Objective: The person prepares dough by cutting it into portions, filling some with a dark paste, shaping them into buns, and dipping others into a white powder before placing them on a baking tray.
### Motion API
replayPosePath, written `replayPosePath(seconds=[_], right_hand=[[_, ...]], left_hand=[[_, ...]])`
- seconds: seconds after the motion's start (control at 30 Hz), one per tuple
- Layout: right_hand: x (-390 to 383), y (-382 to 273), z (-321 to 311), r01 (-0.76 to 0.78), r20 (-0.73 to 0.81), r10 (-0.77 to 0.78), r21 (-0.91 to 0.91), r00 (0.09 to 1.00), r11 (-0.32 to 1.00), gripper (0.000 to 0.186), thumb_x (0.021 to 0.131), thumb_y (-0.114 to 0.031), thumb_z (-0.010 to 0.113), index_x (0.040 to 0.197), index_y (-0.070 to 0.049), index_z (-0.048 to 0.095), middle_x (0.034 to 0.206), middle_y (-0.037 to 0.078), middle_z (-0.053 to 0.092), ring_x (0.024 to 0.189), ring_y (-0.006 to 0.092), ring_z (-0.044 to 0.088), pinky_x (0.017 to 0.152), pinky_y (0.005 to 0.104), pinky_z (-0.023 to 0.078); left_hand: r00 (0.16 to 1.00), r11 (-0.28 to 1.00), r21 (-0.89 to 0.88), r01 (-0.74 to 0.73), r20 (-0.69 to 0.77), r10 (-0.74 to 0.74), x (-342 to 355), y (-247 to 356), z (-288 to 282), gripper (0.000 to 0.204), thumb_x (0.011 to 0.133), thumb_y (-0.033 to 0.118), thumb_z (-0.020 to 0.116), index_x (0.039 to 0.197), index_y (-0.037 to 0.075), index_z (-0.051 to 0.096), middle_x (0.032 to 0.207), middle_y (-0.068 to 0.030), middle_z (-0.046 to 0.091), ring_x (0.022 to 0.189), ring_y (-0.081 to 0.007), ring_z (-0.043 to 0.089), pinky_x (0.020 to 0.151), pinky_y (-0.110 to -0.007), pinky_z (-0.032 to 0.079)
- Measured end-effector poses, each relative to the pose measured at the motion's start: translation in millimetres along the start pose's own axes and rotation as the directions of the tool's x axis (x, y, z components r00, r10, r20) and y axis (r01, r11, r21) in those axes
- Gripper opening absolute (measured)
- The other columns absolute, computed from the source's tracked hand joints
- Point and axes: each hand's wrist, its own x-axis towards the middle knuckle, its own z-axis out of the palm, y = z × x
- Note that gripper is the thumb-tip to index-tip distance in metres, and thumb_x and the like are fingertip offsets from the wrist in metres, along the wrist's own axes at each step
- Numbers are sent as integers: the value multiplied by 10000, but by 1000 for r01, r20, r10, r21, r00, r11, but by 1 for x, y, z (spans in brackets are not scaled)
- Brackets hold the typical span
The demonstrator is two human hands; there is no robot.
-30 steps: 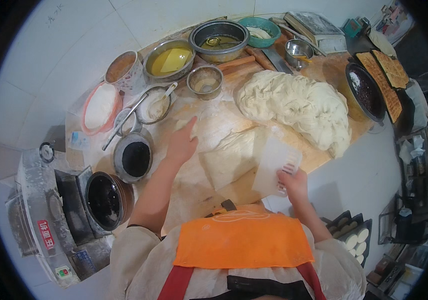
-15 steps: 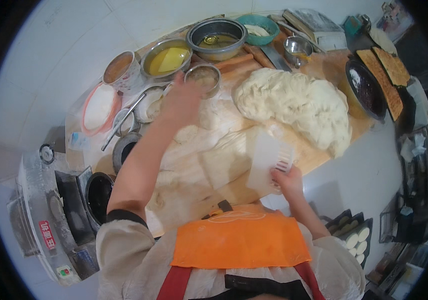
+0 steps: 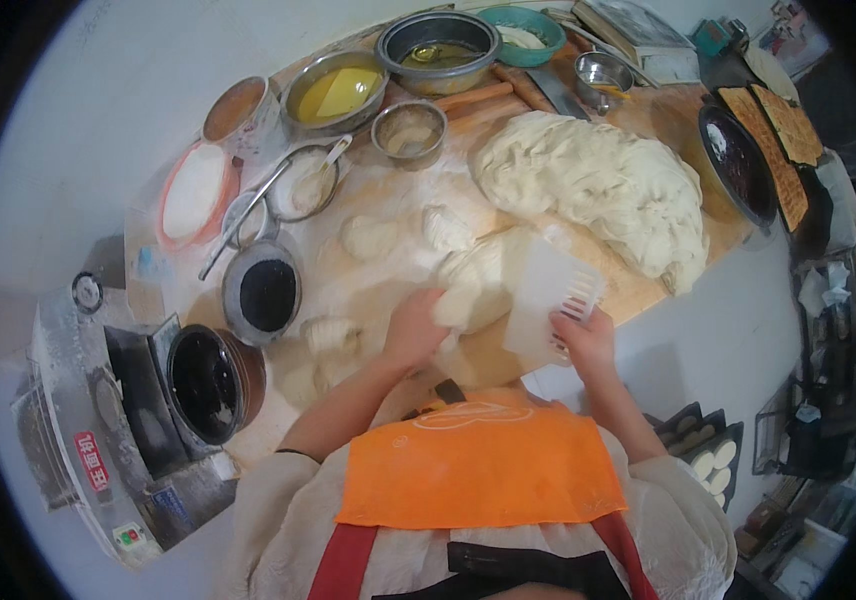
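My left hand (image 3: pixel 416 328) is at the near end of a strip of pale dough (image 3: pixel 478 275) on the floured wooden board (image 3: pixel 378 275), its fingers closed on that end. In my right hand (image 3: pixel 588 342) is a white plastic dough scraper (image 3: pixel 538 295), gripped by its slotted handle. The scraper's blade stands over the right end of the strip and hides part of it. Beyond lies a large mound of soft dough (image 3: pixel 593 190). Smaller dough pieces rest left of the strip, among them a round one (image 3: pixel 370 237) and a floury one (image 3: pixel 448 228).
Along the far edge stand a bowl of yellow oil (image 3: pixel 308 125), a dark pot (image 3: pixel 468 85) and a small steel bowl (image 3: pixel 426 155). A bowl of white powder (image 3: pixel 298 205) with a spoon is at left, near a black-filled bowl (image 3: pixel 231 300). A dark basin (image 3: pixel 703 195) stands right.
My left hand has come back from beside the small steel bowl to the dough strip and closed on its end. The right hand with the scraper has barely moved.
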Motion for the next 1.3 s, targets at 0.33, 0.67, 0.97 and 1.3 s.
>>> replayPosePath(seconds=[0.33,0.67,0.97,1.3], right_hand=[[-33,-15,60,73,209,-14,-277,978,958,252,848,-70,666,1052,67,611,903,95,671,748,120,628,651,261,513],[-37,23,142,629,584,-243,-668,775,398,131,771,-45,590,863,48,594,720,258,624,698,429,621,647,479,516],[54,25,195,175,396,107,-613,912,770,94,737,-24,599,823,14,608,663,150,608,598,317,629,572,406,535],[14,-8,59,-44,55,44,-12,998,999,167,792,-62,653,948,-8,624,792,40,629,640,130,597,524,280,486]], left_hand=[[915,834,-527,165,-234,-329,-112,-48,-27,888,771,168,703,1498,24,213,1447,-249,382,1340,-299,394,1006,-358,419],[895,996,-17,-90,-440,74,-86,-38,22,789,639,212,792,1326,-11,472,1282,-221,513,1192,-381,485,993,-416,433],[882,905,-407,122,-373,-287,-78,-35,-22,595,690,133,740,1250,41,565,1063,-180,632,882,-343,636,782,-376,512],[968,792,610,26,-214,133,-56,-110,-89,503,774,209,668,1257,97,582,1323,-219,509,1274,-341,455,1046,-409,407]])
